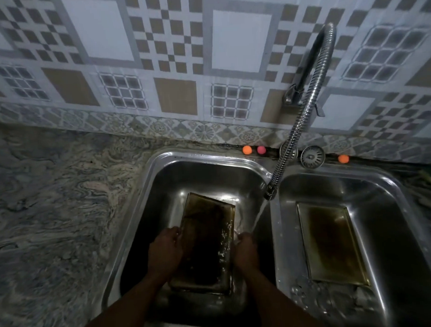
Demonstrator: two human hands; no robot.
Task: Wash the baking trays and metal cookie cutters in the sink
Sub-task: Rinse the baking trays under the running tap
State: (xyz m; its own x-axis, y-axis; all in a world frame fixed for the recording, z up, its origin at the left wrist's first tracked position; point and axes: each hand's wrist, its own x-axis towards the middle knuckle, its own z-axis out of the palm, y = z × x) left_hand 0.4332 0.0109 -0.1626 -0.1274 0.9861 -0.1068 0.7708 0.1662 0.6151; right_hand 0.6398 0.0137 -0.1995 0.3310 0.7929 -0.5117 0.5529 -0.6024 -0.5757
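My left hand and right hand grasp the long edges of a stained baking tray in the sink's left basin, beside the running water; wet metal may slip my grip and bang the steel.

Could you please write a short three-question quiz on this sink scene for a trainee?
1. True or false: the left hand and right hand both hold the tray in the left basin.
2. Where does water from the tap fall? A. left basin B. right basin C. countertop
3. Fill in: the second tray lies in the ____ basin.
Key: 1 true; 2 A; 3 right.
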